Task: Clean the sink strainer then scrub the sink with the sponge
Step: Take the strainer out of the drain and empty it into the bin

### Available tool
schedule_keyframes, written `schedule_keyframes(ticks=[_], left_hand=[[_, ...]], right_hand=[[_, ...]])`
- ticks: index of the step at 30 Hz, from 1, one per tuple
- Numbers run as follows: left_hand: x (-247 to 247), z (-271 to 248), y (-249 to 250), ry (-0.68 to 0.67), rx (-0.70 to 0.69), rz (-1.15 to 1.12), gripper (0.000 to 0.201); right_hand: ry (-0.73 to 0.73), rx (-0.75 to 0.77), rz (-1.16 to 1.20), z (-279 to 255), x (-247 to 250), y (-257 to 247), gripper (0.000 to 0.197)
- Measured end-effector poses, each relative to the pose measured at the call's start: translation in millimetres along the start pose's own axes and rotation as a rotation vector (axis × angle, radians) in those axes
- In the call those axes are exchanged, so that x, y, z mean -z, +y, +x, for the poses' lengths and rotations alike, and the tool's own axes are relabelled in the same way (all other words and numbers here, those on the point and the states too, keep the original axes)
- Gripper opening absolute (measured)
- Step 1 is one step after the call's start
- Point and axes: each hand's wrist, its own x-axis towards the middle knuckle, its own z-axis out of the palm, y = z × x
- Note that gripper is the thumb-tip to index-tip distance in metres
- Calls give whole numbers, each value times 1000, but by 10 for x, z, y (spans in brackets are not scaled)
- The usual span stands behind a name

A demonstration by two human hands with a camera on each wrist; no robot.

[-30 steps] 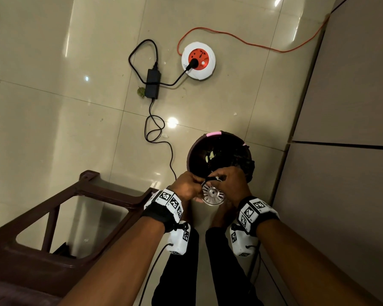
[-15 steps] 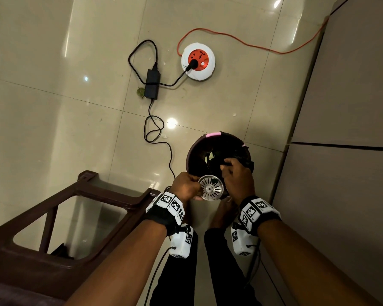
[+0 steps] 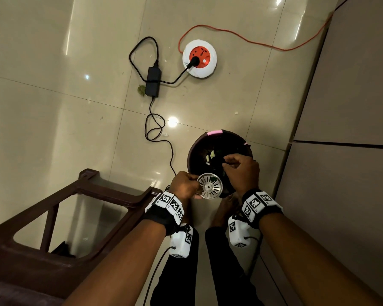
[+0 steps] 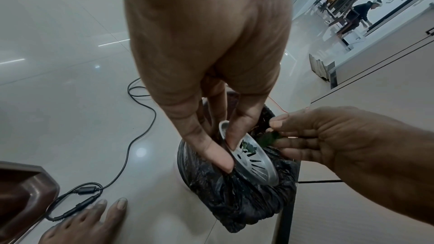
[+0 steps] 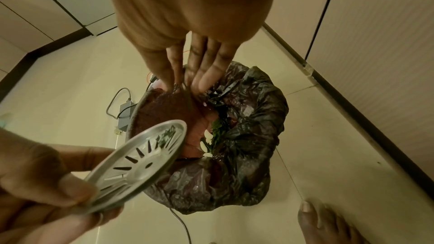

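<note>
My left hand (image 3: 187,184) pinches the rim of the round metal sink strainer (image 3: 209,186), held tilted over the near edge of a dark bin (image 3: 191,151). The left wrist view shows thumb and fingers clamped on the strainer (image 4: 256,162). A bit of green leaf (image 5: 166,134) still clings to the slots of the strainer (image 5: 138,159). My right hand (image 3: 227,162) hovers over the bin's opening, fingertips pinched on a green food scrap (image 4: 267,138). Thin strands hang from those fingertips (image 5: 185,84). Neither the sink nor a sponge is in view.
The bin has a black liner (image 5: 258,118) holding leaves and pale peelings. A brown plastic chair (image 3: 53,217) stands at my left, cabinet fronts (image 3: 341,173) at my right. A power adapter (image 3: 153,81), its cable and a round extension socket (image 3: 199,59) lie on the tiled floor. My bare foot (image 5: 328,220) is near the bin.
My right hand has left the strainer and moved out over the bin with a green scrap. My left hand has kept hold of the strainer, whose slotted face now shows more fully.
</note>
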Motion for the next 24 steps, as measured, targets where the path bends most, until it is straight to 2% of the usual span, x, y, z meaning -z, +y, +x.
schedule_keyframes(ticks=[3, 7, 9, 11, 13, 19, 21, 24], left_hand=[[-8, -6, -4, -3, 4, 0, 43], [-24, -9, 26, -8, 1, 7, 39], [-32, -1, 46, -3, -3, 6, 40], [-51, 1, 62, 14, 5, 19, 42], [-67, 11, 70, 34, 7, 25, 44], [-37, 55, 71, 34, 3, 133, 50], [-26, 51, 97, 15, 3, 168, 46], [-26, 9, 159, 15, 2, 176, 42]], right_hand=[[-20, 12, 15, 34, -22, 29, 24], [21, 58, -115, -14, 23, 1, 19], [-87, 11, -75, -37, 20, 18, 27], [-284, -68, 30, -65, 2, 44, 37], [-356, -87, 36, -99, -28, 75, 39], [-273, -249, 212, -139, -100, 114, 21], [-254, -237, 190, -139, -118, 135, 18], [-226, -135, 69, -128, -138, 151, 19]])
